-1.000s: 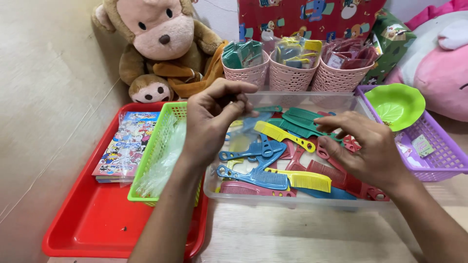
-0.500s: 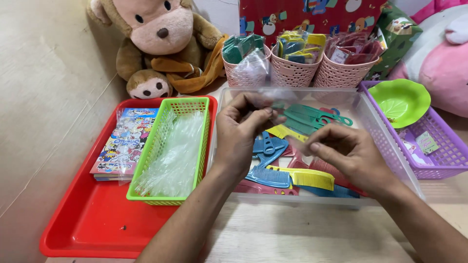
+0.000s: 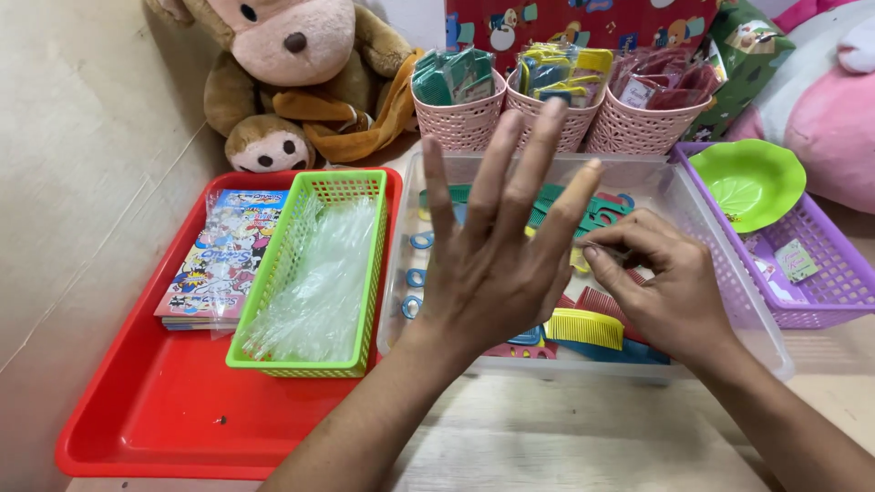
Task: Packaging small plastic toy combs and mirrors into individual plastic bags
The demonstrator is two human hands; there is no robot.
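My left hand (image 3: 492, 264) is raised flat over a clear plastic bin (image 3: 720, 264), back toward me, fingers spread wide and holding nothing. The bin holds several plastic combs: green ones (image 3: 583, 205) at the back, a yellow comb (image 3: 583, 328) and a red one (image 3: 597, 299) at the front. My right hand (image 3: 661, 292) rests inside the bin to the right, its thumb and fingertips pinched together right beside the left hand's edge. I cannot make out anything between them.
A red tray (image 3: 155, 428) at left carries a green basket (image 3: 314, 273) of clear plastic bags and a picture booklet (image 3: 223, 255). Three pink baskets (image 3: 460, 123) of packed combs stand behind the bin. A purple basket (image 3: 820, 273) with a green dish (image 3: 747, 182) sits at right. A monkey plush (image 3: 292, 73) sits at the back.
My left hand has lifted from a pinch over the combs and opened with its fingers fanned out. My right hand stays low in the bin, still pinched.
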